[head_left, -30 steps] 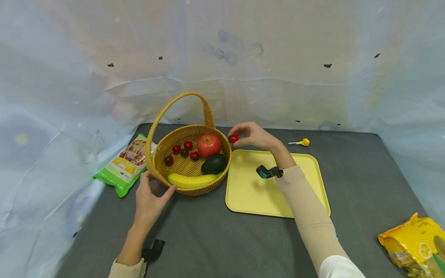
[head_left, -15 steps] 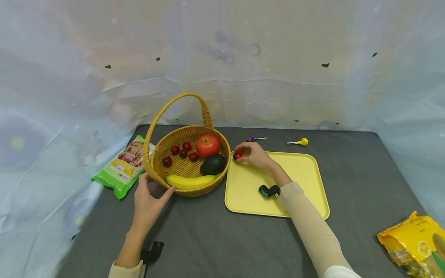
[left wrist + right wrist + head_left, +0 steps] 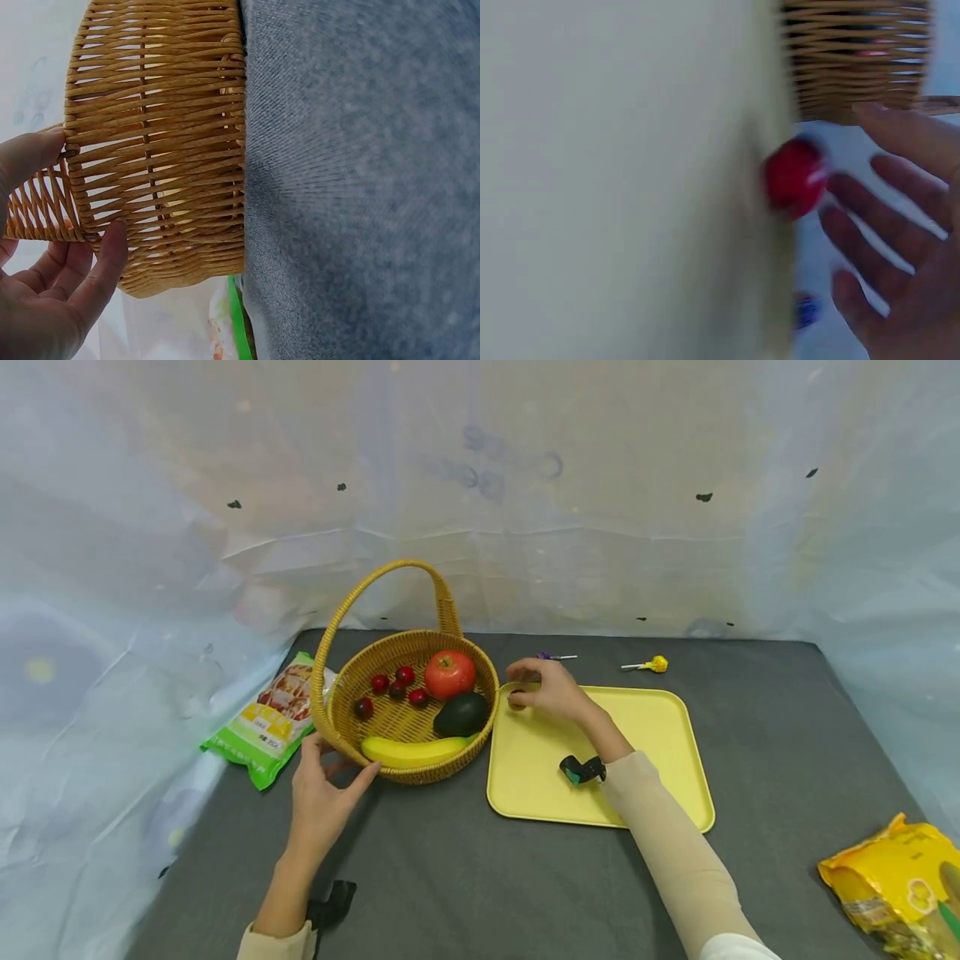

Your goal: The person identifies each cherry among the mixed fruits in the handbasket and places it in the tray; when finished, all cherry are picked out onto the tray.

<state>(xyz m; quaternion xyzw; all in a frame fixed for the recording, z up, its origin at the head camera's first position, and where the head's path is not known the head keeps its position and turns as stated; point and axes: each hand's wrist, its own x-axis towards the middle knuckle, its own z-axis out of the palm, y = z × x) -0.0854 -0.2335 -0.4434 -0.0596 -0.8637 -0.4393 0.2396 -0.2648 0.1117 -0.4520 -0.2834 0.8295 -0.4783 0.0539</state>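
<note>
My left hand (image 3: 324, 797) holds the rim of a wicker basket (image 3: 420, 774) at its near left. In the left wrist view, its thumb and fingers (image 3: 105, 274) pinch the woven wall. Inside the basket lie several cherries (image 3: 380, 682), a red apple (image 3: 450, 674), an avocado (image 3: 461, 715) and a banana (image 3: 412, 752). Over the far left corner of a yellow tray (image 3: 555, 793) is my right hand (image 3: 555, 692). One red cherry (image 3: 795, 178) rests on the tray there. The right fingers are spread beside that cherry, thumb apart from it.
Behind the tray lie a purple lollipop (image 3: 557, 657) and a yellow lollipop (image 3: 648, 665). A green food bag (image 3: 270, 722) lies left of the basket, a yellow bag (image 3: 896, 885) at the near right. A pale curtain (image 3: 525, 527) rises along the table's far edge.
My right hand has carried the cherry from beside the basket rim to the tray's far left corner and loosened its fingers from it. The purple lollipop came into view. My left hand stays put.
</note>
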